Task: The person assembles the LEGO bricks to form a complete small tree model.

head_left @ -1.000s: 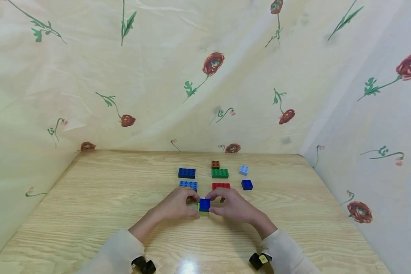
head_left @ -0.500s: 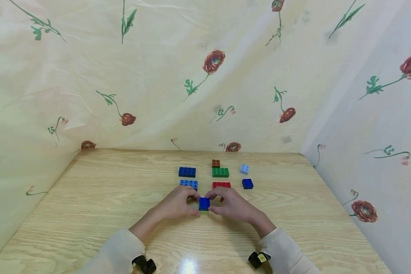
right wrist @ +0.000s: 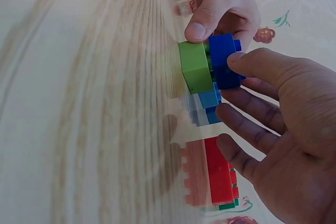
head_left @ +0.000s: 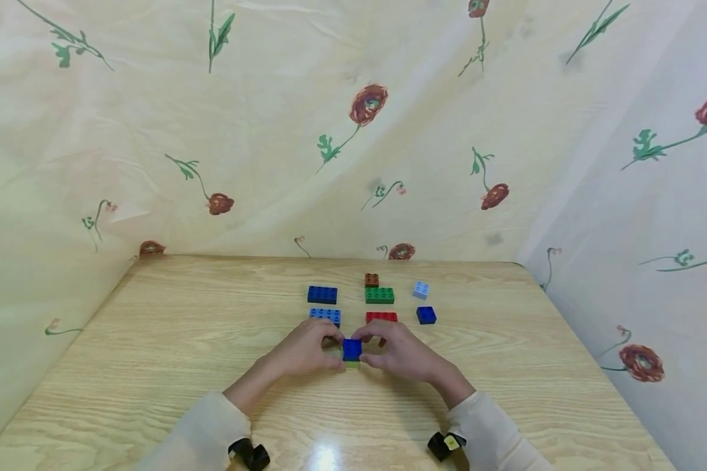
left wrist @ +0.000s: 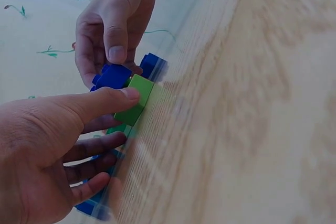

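Observation:
In the head view both hands meet at the near middle of the table. My left hand (head_left: 306, 350) pinches a lime green brick (right wrist: 193, 66) between thumb and fingers. My right hand (head_left: 402, 352) pinches a small blue brick (head_left: 351, 350) by its sides, right on top of the green one. Seen from the right wrist, the blue brick is lined up over the green brick, whose studs show in a thin gap between the two. The left thumb presses the green brick's side, and the right thumb tip lies on the blue brick's side.
Beyond the hands lie a light blue brick (head_left: 325, 316), a dark blue brick (head_left: 322, 294), a red brick (head_left: 381, 317) and a green brick (head_left: 380, 296). Smaller ones are brown (head_left: 372, 280), pale blue (head_left: 421, 290) and blue (head_left: 427, 315). A flowered cloth stands behind the table (head_left: 182, 314).
The blue brick has shifted slightly over the green one, so less green shows along its left side. Both hands keep their hold in nearly the same place.

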`<state>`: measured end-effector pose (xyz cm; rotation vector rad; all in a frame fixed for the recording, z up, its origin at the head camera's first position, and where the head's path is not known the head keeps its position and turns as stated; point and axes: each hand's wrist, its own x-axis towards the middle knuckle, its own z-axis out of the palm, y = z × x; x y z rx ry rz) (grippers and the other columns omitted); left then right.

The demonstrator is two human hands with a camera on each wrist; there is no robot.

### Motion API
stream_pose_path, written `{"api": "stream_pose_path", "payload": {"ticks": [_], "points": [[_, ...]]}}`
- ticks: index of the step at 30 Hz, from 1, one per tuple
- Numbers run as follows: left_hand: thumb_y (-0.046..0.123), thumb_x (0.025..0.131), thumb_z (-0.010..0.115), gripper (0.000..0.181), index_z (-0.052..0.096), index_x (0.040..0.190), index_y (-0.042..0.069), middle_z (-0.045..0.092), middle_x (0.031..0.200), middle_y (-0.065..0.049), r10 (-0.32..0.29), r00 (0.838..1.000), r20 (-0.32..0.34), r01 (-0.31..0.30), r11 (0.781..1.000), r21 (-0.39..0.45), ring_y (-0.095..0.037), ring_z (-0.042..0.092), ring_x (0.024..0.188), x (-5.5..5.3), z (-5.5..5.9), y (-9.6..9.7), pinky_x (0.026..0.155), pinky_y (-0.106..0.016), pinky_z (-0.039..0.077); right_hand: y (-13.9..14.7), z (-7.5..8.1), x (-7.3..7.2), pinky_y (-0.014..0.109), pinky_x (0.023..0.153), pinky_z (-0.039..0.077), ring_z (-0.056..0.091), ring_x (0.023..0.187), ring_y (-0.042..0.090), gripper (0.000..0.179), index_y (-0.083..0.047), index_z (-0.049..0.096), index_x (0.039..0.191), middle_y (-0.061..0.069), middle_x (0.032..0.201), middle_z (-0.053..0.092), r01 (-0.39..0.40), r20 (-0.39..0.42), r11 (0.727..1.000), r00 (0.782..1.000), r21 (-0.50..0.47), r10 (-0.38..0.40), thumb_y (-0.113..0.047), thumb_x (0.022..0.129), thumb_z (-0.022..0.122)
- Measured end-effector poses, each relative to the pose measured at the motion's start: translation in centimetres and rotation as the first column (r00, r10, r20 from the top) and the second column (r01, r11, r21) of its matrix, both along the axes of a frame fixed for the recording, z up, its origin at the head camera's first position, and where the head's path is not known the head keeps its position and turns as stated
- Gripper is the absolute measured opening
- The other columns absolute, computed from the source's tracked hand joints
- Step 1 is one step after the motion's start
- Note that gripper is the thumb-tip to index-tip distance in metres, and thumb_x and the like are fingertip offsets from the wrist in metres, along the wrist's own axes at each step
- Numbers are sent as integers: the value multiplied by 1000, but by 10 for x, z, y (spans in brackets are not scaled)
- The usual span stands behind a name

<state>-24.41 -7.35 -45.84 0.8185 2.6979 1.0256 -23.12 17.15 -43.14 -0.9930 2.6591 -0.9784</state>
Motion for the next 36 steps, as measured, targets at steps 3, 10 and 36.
{"api": "stream_pose_path", "payload": {"ticks": [3, 10, 36], "points": [[37, 80, 89, 40, 77, 111, 14, 73, 113, 1, -2, 1000, -19, 2, 1000, -15, -22, 60, 113, 0, 0, 0, 102, -48, 50, 0, 0, 0, 37, 91, 58, 66, 110, 19, 31, -15, 71, 125, -3, 118, 72, 0, 7, 1000, 1000, -9, 1, -18, 94, 75], [35, 84, 86, 34, 73, 112, 21, 72, 110, 9, -23, 998, 59, 15, 992, 124, -13, 64, 105, 4, 8, -3, 93, -38, 55, 0, -2, -1, 39, 91, 59, 66, 110, 19, 29, -16, 71, 124, -4, 118, 72, -1, 24, 1000, 1000, -26, 2, -17, 95, 74], [11, 84, 85, 23, 68, 99, 8, 74, 104, -8, -74, 981, 180, 12, 945, 327, -18, 76, 93, 4, 6, -1, 81, -27, 62, 0, -6, 0, 28, 86, 57, 68, 105, 20, 29, -15, 73, 119, -3, 113, 73, 40, 38, 998, 999, -52, -38, -15, 91, 78]]}}
